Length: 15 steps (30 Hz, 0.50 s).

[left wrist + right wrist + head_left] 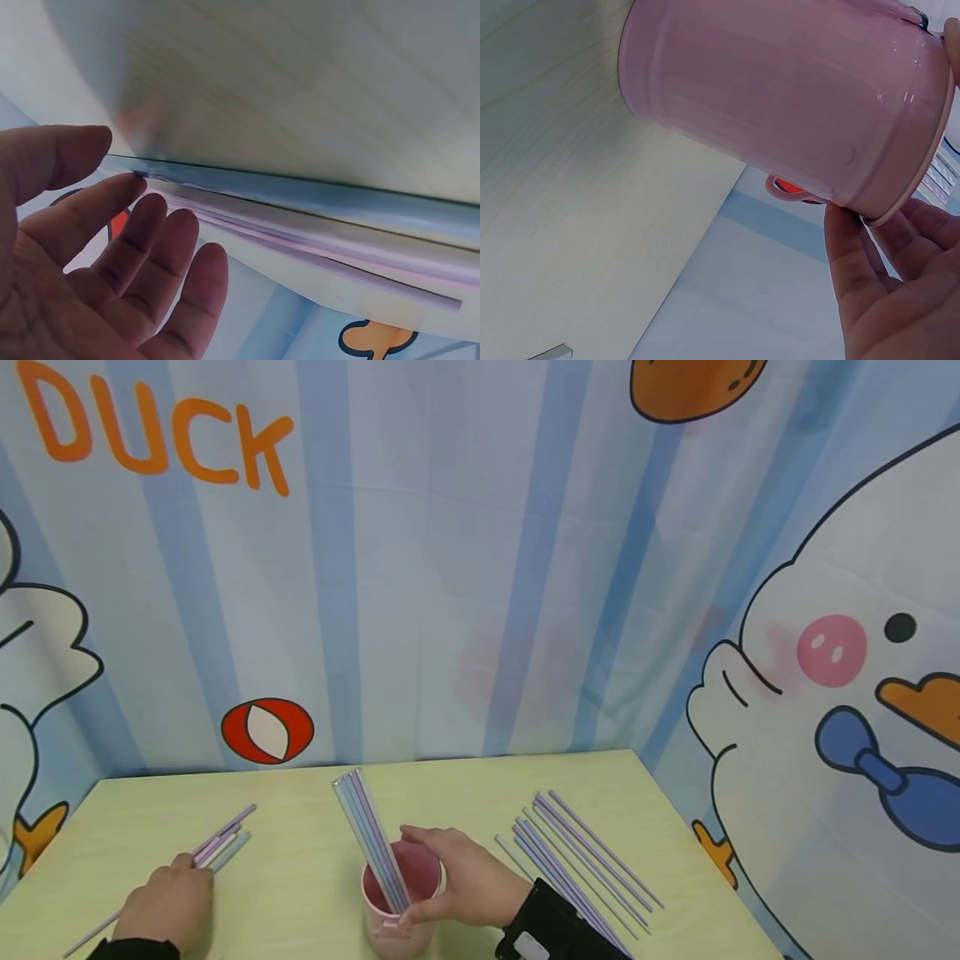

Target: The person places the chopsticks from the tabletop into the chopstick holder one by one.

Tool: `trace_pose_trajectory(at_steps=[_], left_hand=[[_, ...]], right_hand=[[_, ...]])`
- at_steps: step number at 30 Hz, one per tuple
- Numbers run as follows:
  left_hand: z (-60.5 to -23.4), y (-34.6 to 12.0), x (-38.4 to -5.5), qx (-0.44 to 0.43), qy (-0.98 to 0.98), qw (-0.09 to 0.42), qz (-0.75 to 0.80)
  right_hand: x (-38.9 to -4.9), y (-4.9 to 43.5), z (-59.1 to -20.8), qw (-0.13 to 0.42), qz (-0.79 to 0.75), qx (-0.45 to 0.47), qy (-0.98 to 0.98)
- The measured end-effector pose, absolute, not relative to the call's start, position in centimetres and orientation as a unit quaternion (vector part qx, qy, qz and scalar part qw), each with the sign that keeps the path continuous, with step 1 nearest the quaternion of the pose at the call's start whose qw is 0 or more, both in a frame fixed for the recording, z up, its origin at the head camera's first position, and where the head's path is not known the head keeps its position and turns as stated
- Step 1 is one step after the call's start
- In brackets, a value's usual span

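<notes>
A pink bucket (397,935) with a small side loop stands at the front middle of the table. Several pale blue and lilac straws (371,839) lean in it, bunched toward its left side. My right hand (468,877) holds the bucket by its rim, thumb at the near side and fingers at the far side; the right wrist view shows fingertips (844,225) at the rim. On the left, my left hand (165,902) is over a few straws (221,843) lying on the table. In the left wrist view its fingers are loosely bent beside a blue straw (300,191).
More lilac and pale green straws (577,860) lie spread slantwise on the right of the pale wooden table (300,810). Behind the table hangs a striped curtain (427,610) with duck pictures.
</notes>
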<state>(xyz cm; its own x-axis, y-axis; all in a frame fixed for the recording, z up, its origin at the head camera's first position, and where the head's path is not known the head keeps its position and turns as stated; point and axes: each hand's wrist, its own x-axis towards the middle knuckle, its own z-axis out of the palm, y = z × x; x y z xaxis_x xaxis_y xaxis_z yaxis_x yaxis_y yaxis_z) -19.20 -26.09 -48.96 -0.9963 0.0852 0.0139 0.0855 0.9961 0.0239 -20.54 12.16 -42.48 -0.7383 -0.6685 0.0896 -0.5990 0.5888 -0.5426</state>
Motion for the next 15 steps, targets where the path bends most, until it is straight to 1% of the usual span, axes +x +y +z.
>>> trace_pose_trajectory(at_steps=[5,12,15], left_hand=[[-49.0,-25.6,-19.1,-0.064,-0.997,0.025,-0.02],[-49.0,-24.4,-19.0,-0.055,-0.996,-0.01,-0.063],[-49.0,-23.7,-18.9,-0.059,-0.996,-0.007,-0.069]], right_hand=[[-20.5,12.1,-42.3,0.065,-0.281,-0.357,0.889],[-20.5,12.2,-42.4,0.064,-0.281,-0.359,0.888],[-20.5,12.2,-42.3,0.067,-0.282,-0.357,0.888]])
